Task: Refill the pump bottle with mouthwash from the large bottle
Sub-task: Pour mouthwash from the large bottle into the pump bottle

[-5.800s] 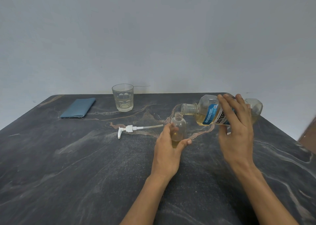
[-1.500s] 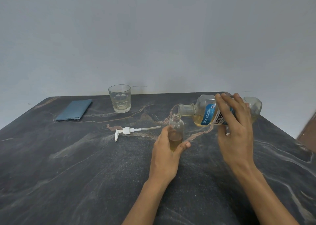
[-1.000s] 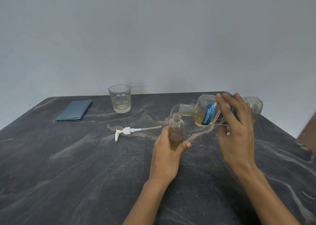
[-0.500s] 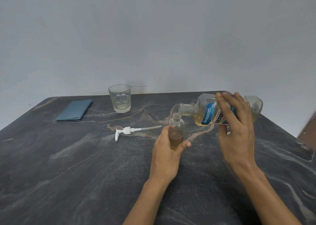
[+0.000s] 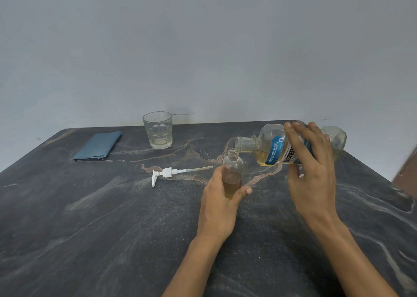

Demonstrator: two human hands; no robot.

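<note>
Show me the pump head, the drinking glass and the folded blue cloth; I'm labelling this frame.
pump head point(image 5: 167, 173), head view, on its white collar.
drinking glass point(image 5: 158, 131), head view, on its side wall.
folded blue cloth point(image 5: 98, 145), head view, on its top face.

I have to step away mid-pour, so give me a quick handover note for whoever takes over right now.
Left hand grips the small pump bottle, upright on the table.
Right hand holds the large mouthwash bottle tipped on its side, its open mouth just above the small bottle's neck.
Done: pump head is off and lies on the table to the left; the small bottle is roughly half full of amber liquid.
Left: finish filling, set the large bottle upright, screw the pump head back on. The large bottle's cap is not in view.
</note>
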